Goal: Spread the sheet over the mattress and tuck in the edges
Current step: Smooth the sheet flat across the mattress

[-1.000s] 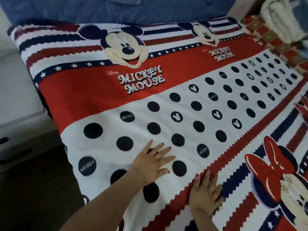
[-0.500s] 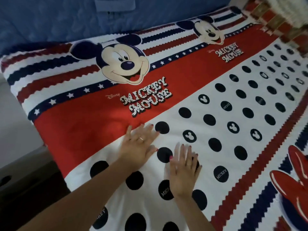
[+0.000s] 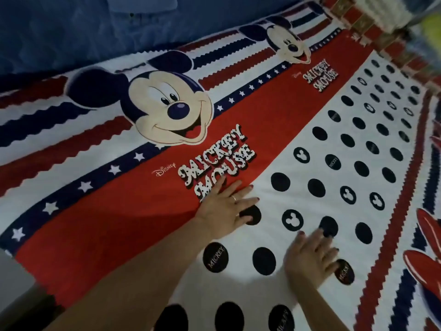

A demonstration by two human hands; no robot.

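Sheet (image 3: 262, 144) lying flat across the mattress, printed side up, covering it from the blue wall (image 3: 59, 32) at the far side to the near edge by the camera. Left hand (image 3: 224, 211) pressed palm-down with fingers straight and spread, at the line where the red band meets the white dotted field, a ring on one finger. Right hand (image 3: 310, 261) likewise flat and splayed on the dotted field, nearer the camera, gripping nothing. Looks like smoothing, with the spread largely done and tucking not yet begun along the visible left edge, where cloth hangs over the side. Thin woven cloth by the look of it: light, limp, no stiffness, likely to slide easily over the mattress and to bunch under a dragged palm rather than hold a shape. Not fragile. Best flattened with open palms swept outward toward the edges; for tucking, best taken at the overhanging hem, pinched and pulled taut, then pushed under the mattress side. Corners probably need folding first. Far edge against the wall hard to judge, whether tucked or loose.
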